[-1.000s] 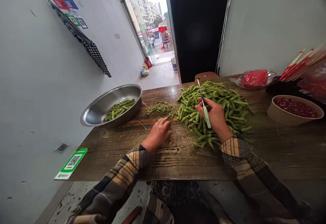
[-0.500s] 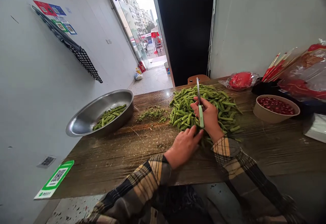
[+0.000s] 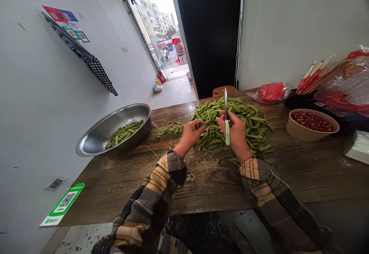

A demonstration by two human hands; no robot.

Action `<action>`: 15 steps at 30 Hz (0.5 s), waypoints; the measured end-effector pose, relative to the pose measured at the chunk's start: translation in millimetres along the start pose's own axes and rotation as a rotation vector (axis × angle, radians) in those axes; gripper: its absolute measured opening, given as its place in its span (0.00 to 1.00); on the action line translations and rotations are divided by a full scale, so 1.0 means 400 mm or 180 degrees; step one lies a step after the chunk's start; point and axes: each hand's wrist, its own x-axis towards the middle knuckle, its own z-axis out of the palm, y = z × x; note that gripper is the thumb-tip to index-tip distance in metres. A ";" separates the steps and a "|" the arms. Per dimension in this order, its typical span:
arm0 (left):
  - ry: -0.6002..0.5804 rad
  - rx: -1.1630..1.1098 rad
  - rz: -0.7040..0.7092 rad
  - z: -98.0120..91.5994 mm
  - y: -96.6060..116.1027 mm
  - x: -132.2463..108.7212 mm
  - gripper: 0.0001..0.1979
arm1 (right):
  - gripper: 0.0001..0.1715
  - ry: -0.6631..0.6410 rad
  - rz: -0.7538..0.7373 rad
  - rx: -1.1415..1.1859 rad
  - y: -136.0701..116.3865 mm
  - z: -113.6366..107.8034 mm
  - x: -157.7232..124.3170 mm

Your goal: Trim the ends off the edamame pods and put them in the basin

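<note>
My right hand (image 3: 235,132) is closed around scissors (image 3: 227,131) with a pale green handle, seen nearly edge-on, the blades pointing up and away. Beneath and around that hand spreads a heap of green soybean pods (image 3: 215,140). My left hand (image 3: 190,134) is at the heap's left edge, thumb and fingers pinched together at a pod; the fingers partly hide it. Just left of this hand lies a small pile of green trimmings (image 3: 168,130). More pods (image 3: 123,132) rest inside a wide steel basin (image 3: 100,121) on the left of the table.
On the right of the wooden table (image 3: 138,181) stand a paper bowl of dark red seeds (image 3: 313,125), a red item in clear plastic (image 3: 272,92), red-ended sticks (image 3: 309,77) and a pack of tissues (image 3: 357,148). A green QR card (image 3: 63,204) is at the near left corner.
My left hand has moved left and away from me, from the heap's near edge to its left side, its fingers now pinched. The right hand with the scissors has barely moved.
</note>
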 end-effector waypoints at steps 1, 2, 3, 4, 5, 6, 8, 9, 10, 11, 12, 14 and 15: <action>-0.0066 -0.0450 -0.0216 -0.012 -0.002 -0.009 0.08 | 0.27 -0.0009 0.0003 0.0012 -0.003 0.000 -0.001; -0.0164 -0.0875 -0.0387 -0.023 -0.003 -0.022 0.11 | 0.27 -0.0027 0.0002 0.0021 -0.007 0.001 -0.002; -0.0267 -0.1231 -0.0504 -0.034 -0.004 -0.038 0.13 | 0.27 -0.0053 -0.0005 0.0026 -0.010 0.001 -0.004; -0.0349 -0.1475 -0.0582 -0.042 -0.005 -0.057 0.15 | 0.26 -0.0091 -0.0018 0.0022 -0.013 0.003 -0.006; -0.0411 -0.1591 -0.0632 -0.049 -0.005 -0.076 0.17 | 0.26 -0.0137 -0.0035 0.0010 -0.016 0.004 -0.009; -0.0446 -0.1597 -0.0658 -0.054 -0.007 -0.095 0.18 | 0.25 -0.0173 -0.0057 -0.0017 -0.019 0.006 -0.012; -0.0498 -0.1376 -0.0662 -0.058 -0.017 -0.128 0.18 | 0.25 -0.0260 -0.0108 -0.0111 -0.022 0.011 -0.019; -0.0530 -0.1191 -0.0622 -0.058 -0.025 -0.140 0.17 | 0.24 -0.0297 -0.0141 -0.0168 -0.022 0.014 -0.023; -0.0553 -0.0968 -0.0544 -0.056 -0.036 -0.151 0.16 | 0.24 -0.0354 -0.0175 -0.0230 -0.021 0.017 -0.027; -0.0556 -0.0724 -0.0431 -0.053 -0.050 -0.159 0.16 | 0.24 -0.0391 -0.0216 -0.0289 -0.018 0.019 -0.031; -0.0526 -0.0484 -0.0293 -0.051 -0.065 -0.166 0.15 | 0.23 -0.0422 -0.0256 -0.0345 -0.015 0.022 -0.035; -0.0423 -0.0114 -0.0023 -0.047 -0.096 -0.178 0.13 | 0.22 -0.0529 -0.0299 -0.0422 -0.006 0.029 -0.044; -0.0380 0.0018 0.0093 -0.046 -0.109 -0.184 0.12 | 0.22 -0.0589 -0.0292 -0.0434 -0.002 0.033 -0.049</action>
